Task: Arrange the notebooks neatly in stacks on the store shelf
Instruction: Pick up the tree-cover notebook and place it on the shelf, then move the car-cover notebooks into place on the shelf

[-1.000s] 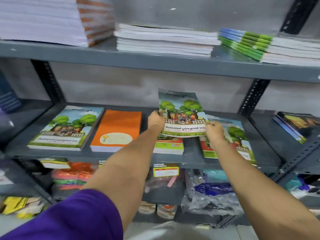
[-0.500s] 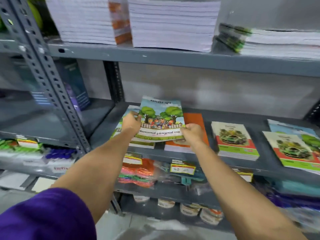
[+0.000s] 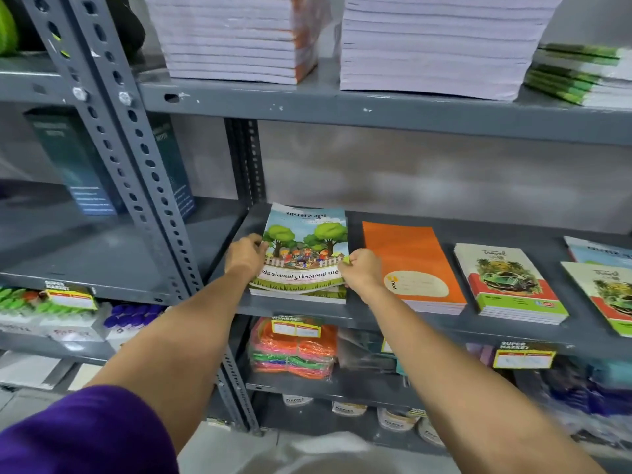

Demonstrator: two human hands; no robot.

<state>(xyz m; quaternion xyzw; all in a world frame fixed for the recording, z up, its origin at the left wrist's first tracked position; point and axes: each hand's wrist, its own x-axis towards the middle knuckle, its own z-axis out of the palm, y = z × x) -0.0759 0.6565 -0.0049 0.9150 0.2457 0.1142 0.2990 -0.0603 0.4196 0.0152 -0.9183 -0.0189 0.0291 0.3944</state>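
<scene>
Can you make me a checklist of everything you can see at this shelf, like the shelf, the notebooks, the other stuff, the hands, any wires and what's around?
Surface: grey metal shelf, middle level, notebooks lying flat in a row.
Job's things: tree-cover notebook on top of its stack at the left end; orange notebook stack beside it; car-cover notebook stack further right, another partly cut off at the edge.
Clutter: price tags on the shelf edge; colourful packets on the shelf below.
Hands: left hand and right hand grip the tree-cover notebook's side edges.
Cables: nothing seen.
Surroundings: tall white paper stacks on the shelf above; perforated upright post at left.
</scene>
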